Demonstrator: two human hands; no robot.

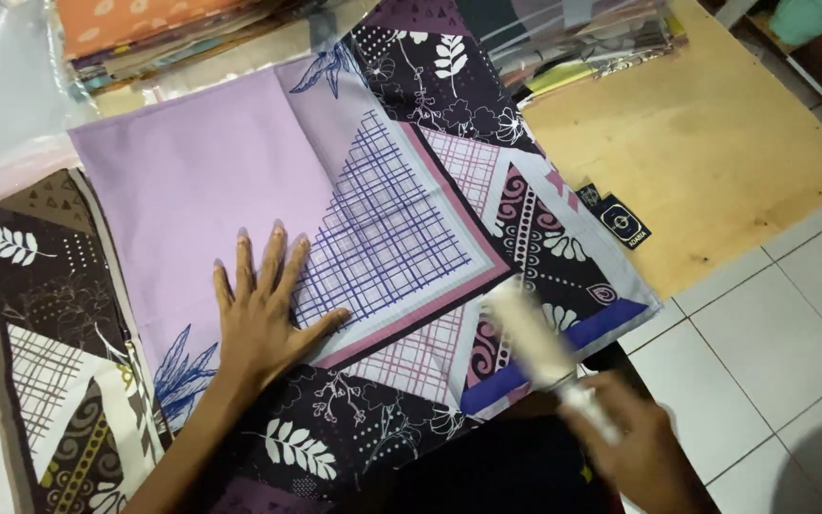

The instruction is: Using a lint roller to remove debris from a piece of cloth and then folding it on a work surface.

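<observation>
A folded lilac scarf [202, 181] with a grid, leaf and swirl pattern lies spread on a low wooden board [706, 143]. My left hand [264, 314] presses flat on it, fingers apart, near the grid part. My right hand [635, 447] is at the lower right, closed around a pale stick-like tool [530, 333] that is blurred and reaches over the scarf's dark-patterned corner. A small dark label [620, 221] sticks out at the scarf's right edge.
Another patterned brown scarf [40, 333] lies at the left. Stacks of packed fabrics in clear plastic [573, 38] and an orange-topped stack [145, 29] sit at the back. White floor tiles [773, 343] are at the right.
</observation>
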